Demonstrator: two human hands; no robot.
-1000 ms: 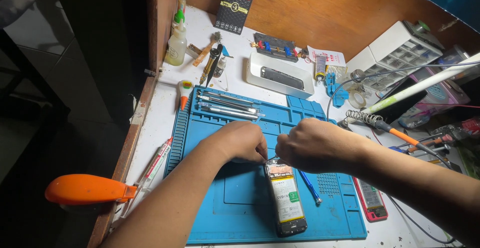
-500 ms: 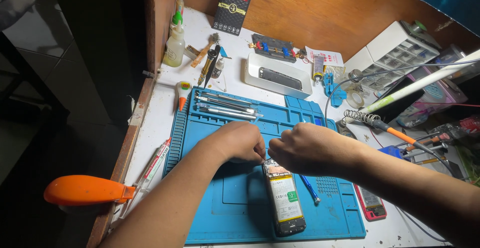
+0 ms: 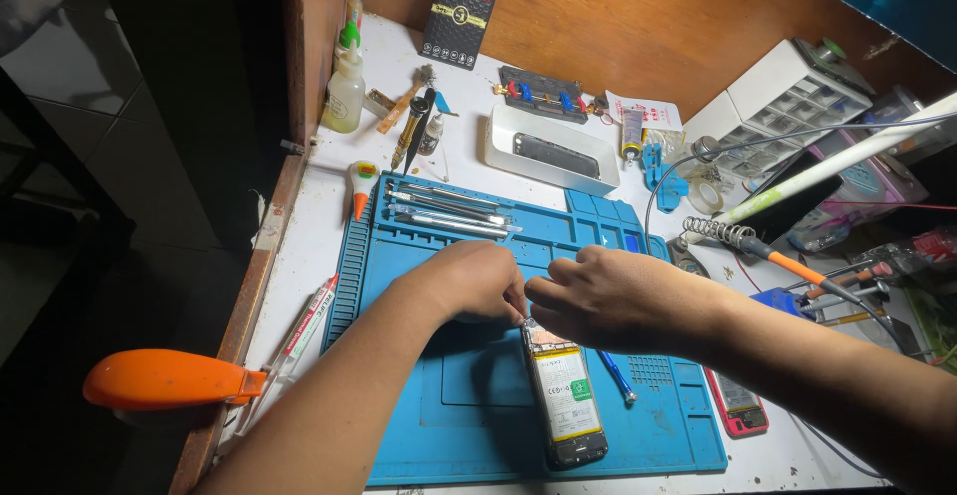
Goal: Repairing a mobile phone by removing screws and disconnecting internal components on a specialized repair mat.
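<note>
An opened phone [image 3: 564,395] with its back off and its battery showing lies on the blue work mat [image 3: 419,395]. My left hand [image 3: 469,281] and my right hand [image 3: 618,301] meet at the phone's top end, fingers pinched together over the exposed board. What the fingertips hold is hidden, too small to make out. A blue screwdriver [image 3: 618,375] lies on the mat just right of the phone, under my right wrist.
Metal tools [image 3: 449,211] lie in the mat's top tray. A white tray [image 3: 548,151], glue bottle [image 3: 346,91], parts organiser [image 3: 788,106], soldering iron [image 3: 788,261] and a red phone [image 3: 740,407] surround the mat. An orange handle [image 3: 164,380] juts out at the table's left edge.
Both hands stay at the phone's top end; my right hand has shifted slightly left toward my left hand. The phone has not moved.
</note>
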